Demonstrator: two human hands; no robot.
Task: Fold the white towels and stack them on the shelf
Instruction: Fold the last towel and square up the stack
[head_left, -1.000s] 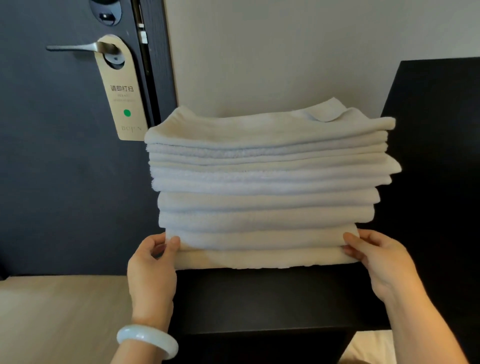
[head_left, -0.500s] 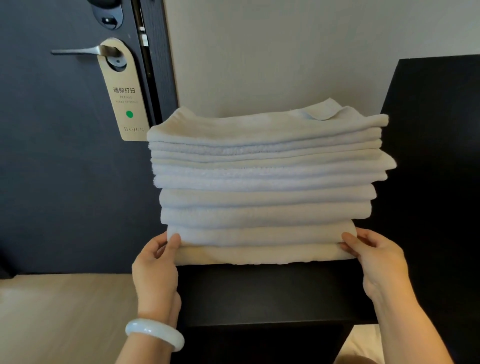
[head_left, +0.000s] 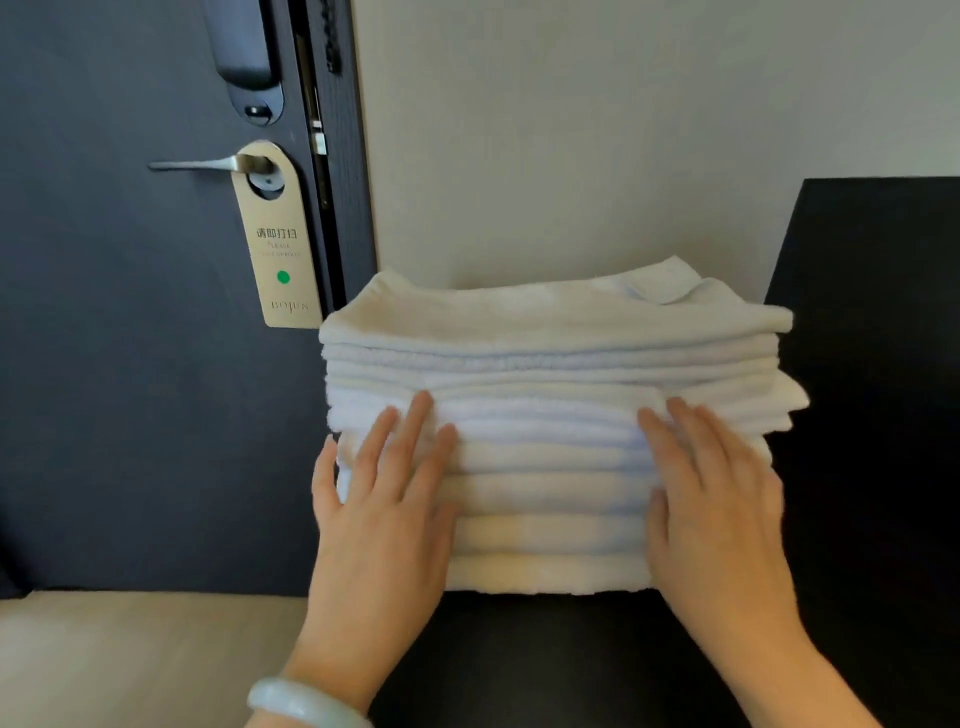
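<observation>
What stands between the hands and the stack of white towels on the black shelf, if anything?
Nothing visible does. The left hand and the right hand both press flat, fingers straight, against the front of the stack of white towels, which sits on the black shelf.

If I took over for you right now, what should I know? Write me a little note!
Left hand: open, fingers flat on the front of the towel stack, left side.
Right hand: open, flat on the front, right side.
Stack: all folded, sits on the black shelf by the wall.
Done: folding and stacking, as far as shows.
Left: probably evening the uneven right edges.
</observation>
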